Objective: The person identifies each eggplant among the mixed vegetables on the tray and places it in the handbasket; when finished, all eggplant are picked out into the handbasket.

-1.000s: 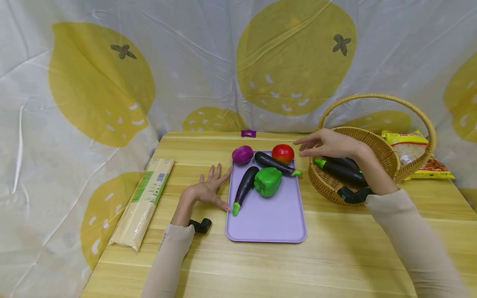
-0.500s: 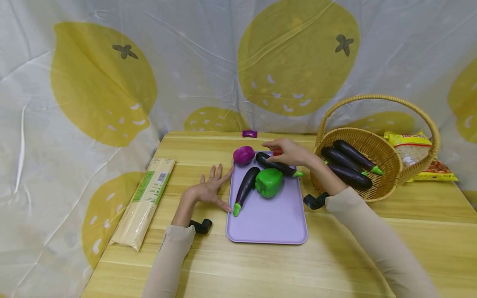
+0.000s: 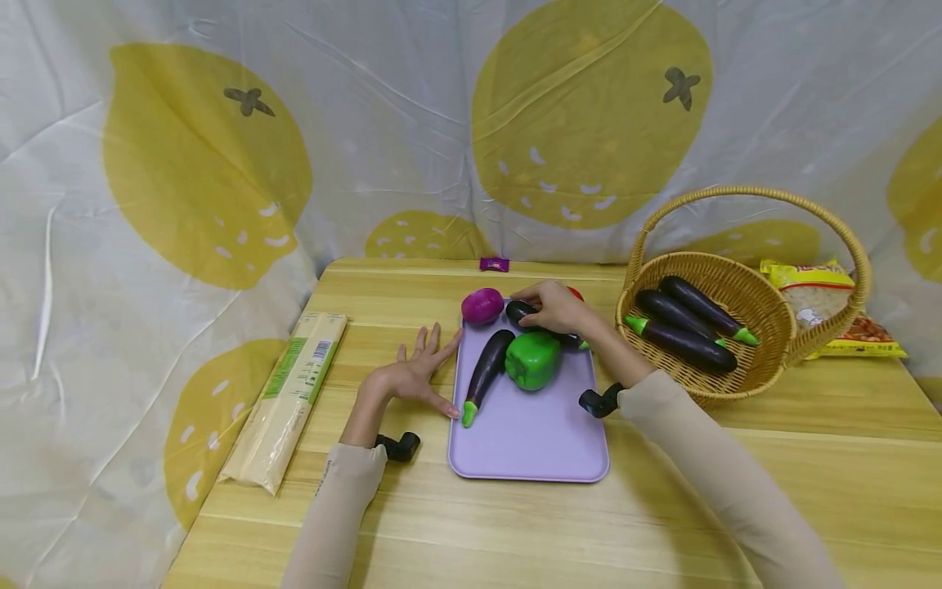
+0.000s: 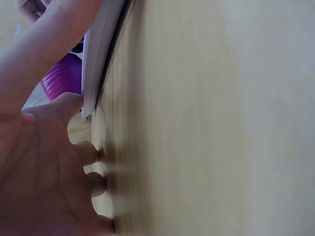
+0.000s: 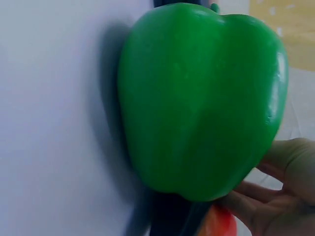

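Note:
On the lilac tray point(image 3: 530, 442) lie a green bell pepper point(image 3: 533, 361), an eggplant point(image 3: 489, 372) on the left and a second eggplant point(image 3: 521, 312) behind the pepper. My right hand point(image 3: 557, 308) grips this rear eggplant from above and covers its middle. A red tomato point(image 3: 576, 294) is mostly hidden behind that hand. At the tray's back left corner sits a purple onion point(image 3: 482, 306). My left hand point(image 3: 409, 378) rests with spread fingers against the tray's left edge. The bell pepper point(image 5: 202, 103) hides much of the right hand's grasp in the right wrist view.
A wicker basket point(image 3: 743, 384) with a tall handle stands right of the tray, holding three eggplants point(image 3: 684, 343). Behind it leans a yellow food bag point(image 3: 817, 286). A long noodle packet point(image 3: 287, 401) lies at the left, and a small purple wrapped candy point(image 3: 494, 264) at the back.
My right hand has moved left from over the basket, past the tomato, and down onto the rear eggplant, taking hold of it. The left hand has stayed at the tray's edge.

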Demonstrator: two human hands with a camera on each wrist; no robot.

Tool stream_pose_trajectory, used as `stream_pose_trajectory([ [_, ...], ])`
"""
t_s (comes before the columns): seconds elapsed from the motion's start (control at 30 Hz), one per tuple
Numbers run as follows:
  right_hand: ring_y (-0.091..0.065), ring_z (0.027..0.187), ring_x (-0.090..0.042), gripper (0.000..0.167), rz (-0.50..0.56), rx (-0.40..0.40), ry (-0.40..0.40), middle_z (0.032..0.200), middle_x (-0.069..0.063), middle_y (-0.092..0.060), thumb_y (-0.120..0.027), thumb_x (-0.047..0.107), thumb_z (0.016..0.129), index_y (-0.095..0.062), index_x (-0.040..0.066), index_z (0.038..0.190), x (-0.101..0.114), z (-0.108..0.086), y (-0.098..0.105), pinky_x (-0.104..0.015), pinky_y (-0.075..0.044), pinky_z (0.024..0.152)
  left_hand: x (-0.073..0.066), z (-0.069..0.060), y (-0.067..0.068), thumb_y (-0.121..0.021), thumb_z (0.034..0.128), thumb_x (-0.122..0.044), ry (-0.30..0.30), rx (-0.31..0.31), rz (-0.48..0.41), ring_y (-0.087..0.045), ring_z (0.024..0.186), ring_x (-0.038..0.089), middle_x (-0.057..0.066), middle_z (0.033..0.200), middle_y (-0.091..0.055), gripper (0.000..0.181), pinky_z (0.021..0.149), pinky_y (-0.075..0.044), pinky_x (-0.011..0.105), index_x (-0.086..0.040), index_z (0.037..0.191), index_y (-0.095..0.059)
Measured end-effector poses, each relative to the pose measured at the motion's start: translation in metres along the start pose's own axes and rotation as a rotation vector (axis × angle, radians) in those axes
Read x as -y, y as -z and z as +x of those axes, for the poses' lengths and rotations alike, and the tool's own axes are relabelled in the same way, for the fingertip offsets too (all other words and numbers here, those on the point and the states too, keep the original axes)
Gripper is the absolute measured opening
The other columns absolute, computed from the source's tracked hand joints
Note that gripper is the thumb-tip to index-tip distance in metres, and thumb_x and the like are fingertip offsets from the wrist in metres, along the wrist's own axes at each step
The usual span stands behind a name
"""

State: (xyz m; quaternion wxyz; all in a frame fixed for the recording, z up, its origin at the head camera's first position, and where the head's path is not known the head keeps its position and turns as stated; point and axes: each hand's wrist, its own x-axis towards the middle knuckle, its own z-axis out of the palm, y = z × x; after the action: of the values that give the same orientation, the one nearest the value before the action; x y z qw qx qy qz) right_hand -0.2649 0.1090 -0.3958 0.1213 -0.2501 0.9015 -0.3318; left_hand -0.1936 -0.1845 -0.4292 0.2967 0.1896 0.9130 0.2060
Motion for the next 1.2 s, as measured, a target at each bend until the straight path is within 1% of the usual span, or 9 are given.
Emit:
stream_pose_trajectory([
  [0.27, -0.064, 0.122, -0.037, 0.046, -0.04, -0.021, -0.031, 0.137, -0.022, -0.067, -0.076, 0.002, 0.091, -0.066, -0.001, 0.136, 0.001, 0.002, -0.007, -0.049, -0.053, 0.106, 0.0, 0.0, 0.0, -0.09, 0.076, -0.05, -0.001, 0.0, 0.003, 0.031, 0.156, 0.041, 0.02, 0.169, 0.029, 0.135, 0.123, 0.019, 0.068, -0.027, 0.167, 0.008],
  [0.47, -0.059, 0.105, -0.029, 0.046, -0.08, -0.037, -0.03, 0.131, -0.021, -0.071, -0.078, 0.0, 0.088, -0.068, -0.001, 0.133, 0.005, 0.001, -0.011, -0.041, -0.05, 0.092, 0.001, 0.001, 0.0, -0.09, 0.0757, -0.049, 0.001, 0.003, -0.011, 0.031, 0.156, 0.041, 0.02, 0.169, 0.029, 0.135, 0.123, 0.019, 0.068, -0.027, 0.167, 0.007],
  [0.53, -0.057, 0.103, -0.028, 0.046, -0.082, -0.039, -0.03, 0.13, -0.02, -0.071, -0.078, 0.0, 0.088, -0.068, -0.001, 0.133, 0.004, 0.001, -0.011, -0.039, -0.049, 0.089, 0.001, 0.001, 0.0, -0.09, 0.0758, -0.049, 0.0, 0.004, -0.013, 0.032, 0.156, 0.04, 0.02, 0.169, 0.029, 0.135, 0.123, 0.019, 0.068, -0.027, 0.167, 0.008],
  [0.63, -0.062, 0.104, -0.028, 0.046, -0.084, -0.047, -0.02, 0.129, -0.02, -0.072, -0.078, 0.001, 0.088, -0.068, 0.0, 0.132, 0.003, 0.0, -0.011, -0.038, -0.049, 0.088, 0.001, 0.002, 0.001, -0.09, 0.0756, -0.05, -0.006, 0.002, -0.015, 0.031, 0.155, 0.041, 0.021, 0.169, 0.029, 0.136, 0.123, 0.019, 0.069, -0.026, 0.167, 0.008],
  [0.8, -0.069, 0.113, -0.035, 0.046, -0.046, -0.068, 0.002, 0.13, -0.022, -0.071, -0.078, 0.002, 0.089, -0.068, 0.001, 0.134, 0.002, -0.004, -0.004, -0.043, -0.054, 0.093, 0.001, 0.002, 0.002, -0.09, 0.0758, -0.05, -0.012, -0.002, -0.015, 0.031, 0.155, 0.043, 0.022, 0.169, 0.029, 0.136, 0.122, 0.018, 0.071, -0.026, 0.167, 0.008],
  [0.97, -0.067, 0.099, -0.032, 0.046, -0.02, -0.1, 0.036, 0.122, -0.023, -0.073, -0.079, 0.004, 0.089, -0.069, 0.003, 0.133, 0.001, -0.005, 0.005, -0.039, -0.054, 0.086, 0.001, 0.001, 0.002, -0.089, 0.0759, -0.051, -0.013, -0.002, -0.009, 0.031, 0.155, 0.043, 0.022, 0.168, 0.028, 0.136, 0.122, 0.018, 0.072, -0.025, 0.167, 0.008],
  [1.03, -0.066, 0.097, -0.032, 0.045, -0.007, -0.111, 0.055, 0.123, -0.023, -0.073, -0.079, 0.005, 0.089, -0.069, 0.003, 0.133, 0.002, -0.007, 0.009, -0.038, -0.054, 0.085, 0.001, 0.001, 0.002, -0.089, 0.0758, -0.051, -0.016, -0.002, -0.008, 0.031, 0.155, 0.043, 0.023, 0.168, 0.028, 0.136, 0.121, 0.018, 0.072, -0.025, 0.167, 0.008],
  [1.13, -0.068, 0.104, -0.033, 0.045, 0.016, -0.122, 0.084, 0.128, -0.023, -0.072, -0.079, 0.006, 0.089, -0.069, 0.003, 0.133, 0.002, -0.01, 0.015, -0.04, -0.057, 0.09, 0.001, 0.001, 0.001, -0.09, 0.0759, -0.05, -0.017, -0.001, -0.006, 0.031, 0.155, 0.043, 0.023, 0.168, 0.029, 0.136, 0.121, 0.018, 0.072, -0.025, 0.167, 0.008],
  [1.2, -0.068, 0.113, -0.034, 0.045, 0.032, -0.129, 0.093, 0.132, -0.023, -0.07, -0.079, 0.006, 0.089, -0.069, 0.003, 0.133, 0.003, -0.013, 0.02, -0.046, -0.057, 0.095, 0.0, 0.001, 0.002, -0.09, 0.0759, -0.05, -0.016, 0.0, -0.007, 0.031, 0.155, 0.043, 0.022, 0.168, 0.029, 0.136, 0.121, 0.018, 0.072, -0.025, 0.167, 0.008],
])
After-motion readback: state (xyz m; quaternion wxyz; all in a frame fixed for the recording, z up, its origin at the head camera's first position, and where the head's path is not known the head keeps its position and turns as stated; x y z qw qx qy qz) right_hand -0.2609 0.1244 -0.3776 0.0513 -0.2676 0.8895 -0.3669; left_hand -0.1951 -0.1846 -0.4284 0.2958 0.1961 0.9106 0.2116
